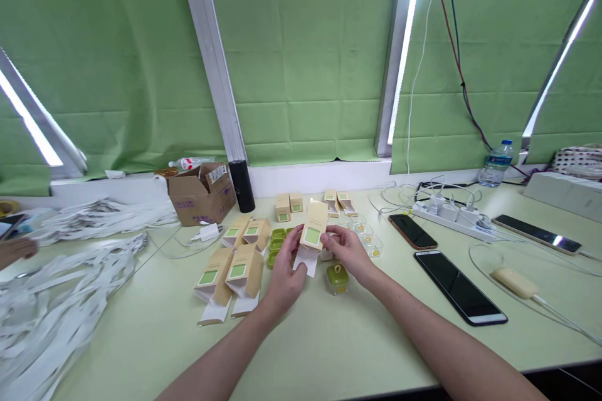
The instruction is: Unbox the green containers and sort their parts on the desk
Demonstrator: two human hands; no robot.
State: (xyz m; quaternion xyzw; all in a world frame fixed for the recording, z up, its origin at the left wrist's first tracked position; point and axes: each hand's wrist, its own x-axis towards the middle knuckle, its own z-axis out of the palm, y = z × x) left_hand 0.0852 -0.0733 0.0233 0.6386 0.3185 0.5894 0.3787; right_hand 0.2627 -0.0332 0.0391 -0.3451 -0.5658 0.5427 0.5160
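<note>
Both my hands hold a small tan cardboard box (316, 220) with a green label, tilted upright above the table, its white end flap hanging open at the bottom. My left hand (286, 276) grips its left side, with the thumb near the flap. My right hand (350, 254) pinches its right edge. Just below stands a small clear container with a green lid (337, 277). Green lids (277, 238) lie in rows behind my left hand, partly hidden by it. Clear containers (371, 241) stand behind my right hand. Open tan boxes (244, 266) with flaps out stand at the left.
More small boxes (283, 208) stand at the back. Phones (458, 285), a power strip (451, 216) and loose cables lie right. White strips (56, 307), a brown carton (200, 197) and a black cylinder (241, 186) are left. Another person's hand (16, 250) shows at the left edge.
</note>
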